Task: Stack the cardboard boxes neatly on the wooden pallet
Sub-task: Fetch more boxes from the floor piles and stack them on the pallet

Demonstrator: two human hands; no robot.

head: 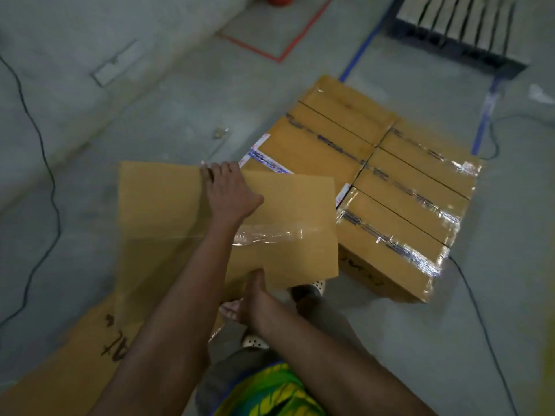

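Note:
I hold a brown cardboard box (168, 202) with a clear tape strip above the floor in front of me. My left hand (229, 190) lies on its top, fingers hooked over the far edge. My right hand (250, 298) grips the near lower edge from beneath, thumb against the side. To the right is a tight block of several taped boxes (399, 187); whatever is under them is hidden. A slatted pallet (456, 25) lies at the far top right. Another box (99, 340) with handwriting sits below my left arm.
Black cables run along the left (45, 163) and right (480, 319) of the concrete floor. Red floor tape (282, 55) and blue floor tape (360, 49) mark areas beyond the boxes. An orange object (279, 0) shows at the top edge. My shoes (315, 288) are beside the block.

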